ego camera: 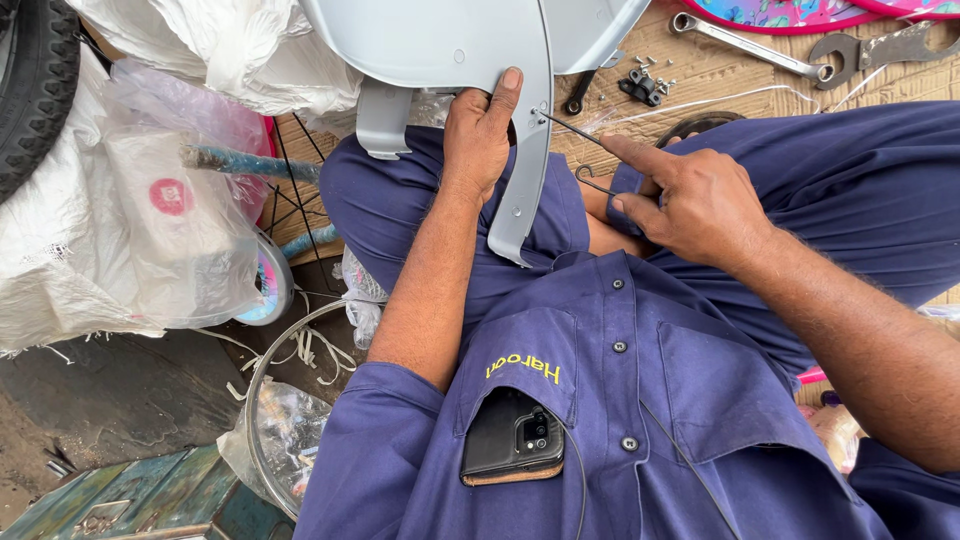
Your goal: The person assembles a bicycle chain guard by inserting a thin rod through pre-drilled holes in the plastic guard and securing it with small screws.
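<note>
My left fingers (500, 95) grip the grey mudguard (525, 150) at upper centre. My right hand (690, 200) pinches a thin wire stay (570, 125) beside it.

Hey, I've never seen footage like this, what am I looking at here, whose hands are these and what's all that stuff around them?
This is one picture from a camera worn on a person's head, looking down at their own lap and hands. There is no machine, just two bare hands. The person sits in a dark blue work suit, with a phone in the chest pocket.

The left hand grips a curved grey metal mudguard, thumb along its edge. The right hand pinches a thin wire stay that runs up to the mudguard.

On the board beyond the knees lie spanners and a few small bolts. To the left are white plastic sacks, part of a black tyre and a metal rim.
</note>
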